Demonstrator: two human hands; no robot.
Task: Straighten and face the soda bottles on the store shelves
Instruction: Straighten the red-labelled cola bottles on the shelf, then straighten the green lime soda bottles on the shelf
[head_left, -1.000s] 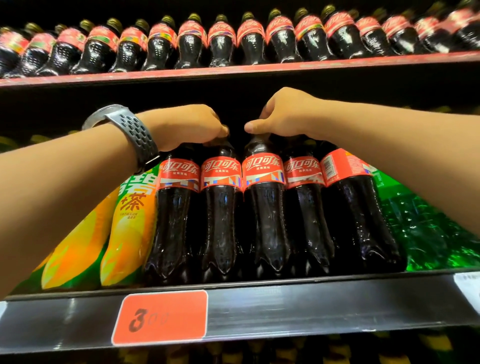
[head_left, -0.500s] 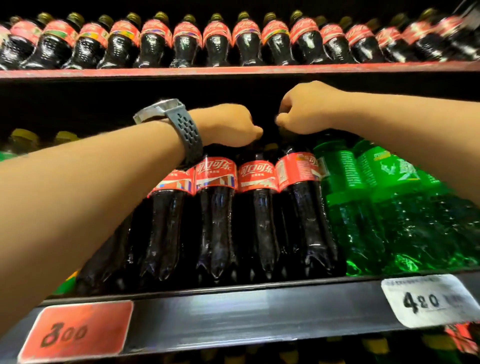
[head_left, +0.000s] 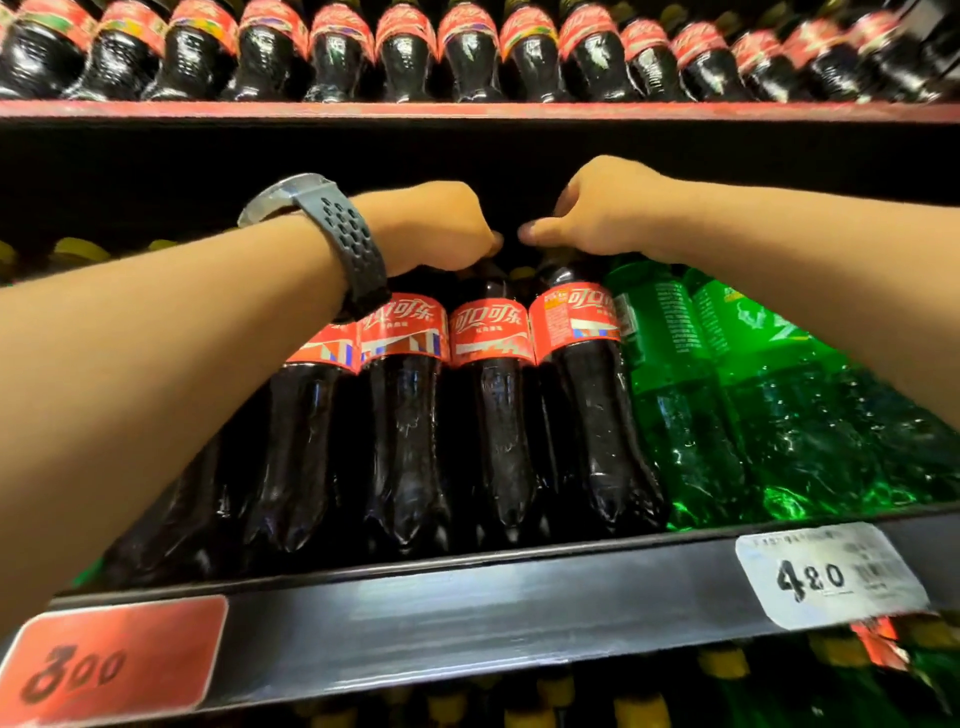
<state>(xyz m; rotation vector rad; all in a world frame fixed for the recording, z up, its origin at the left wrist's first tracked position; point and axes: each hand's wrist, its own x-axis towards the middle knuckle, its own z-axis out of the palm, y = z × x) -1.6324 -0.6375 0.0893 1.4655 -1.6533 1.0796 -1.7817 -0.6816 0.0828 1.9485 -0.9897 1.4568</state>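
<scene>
On the shelf (head_left: 467, 618), glossy waisted cola bottles (head_left: 405, 415).

upper shelf (head_left: 467, 110) red-edged | lower shelf (head_left: 467, 608) black | back dim

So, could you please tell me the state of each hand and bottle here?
Right hand: grips rightmost cola bottle by its top.
Left hand: grips second-from-right cola bottle by its top.
Rightmost cola bottle: upright, label turned partly sideways.
Second-from-right cola bottle: upright, label facing front.
Green bottles: upright, beside the colas.
</scene>
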